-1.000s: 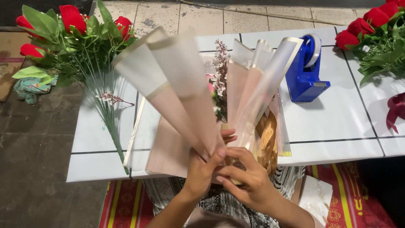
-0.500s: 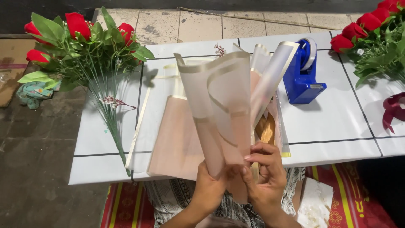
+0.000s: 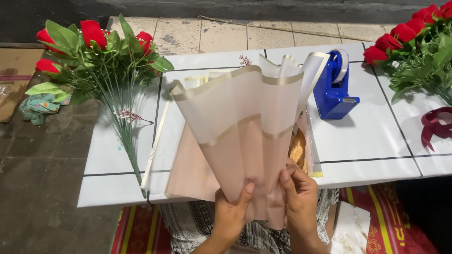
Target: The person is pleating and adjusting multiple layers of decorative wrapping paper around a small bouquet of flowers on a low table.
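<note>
White desk [image 3: 372, 141] with thin dark lines dividing its top fills the middle of the frame, standing on grey paving. At centre rises a fan of translucent peach wrapping paper with pale gold bands [image 3: 235, 127], gathered to a narrow bottom at the lower centre and flaring upward in front of the desk. More flat sheets of the same pinkish paper [image 3: 188, 174] lie on the desk behind it. At upper left lies a bunch of red artificial roses with green leaves and long stems [image 3: 99, 51], stems pointing toward the near edge; a second bunch of red roses [image 3: 414, 42] sits at upper right. Right of centre stands a blue tape dispenser [image 3: 332, 89], and a dark red ribbon [image 3: 435, 124] curls at the right edge. The left hand [image 3: 233, 211] is closed around the gathered bottom of the wrapping paper, thumb laid up its front, while the right hand [image 3: 299, 193] pinches the same folds just beside it, fingers curled over the paper.
</note>
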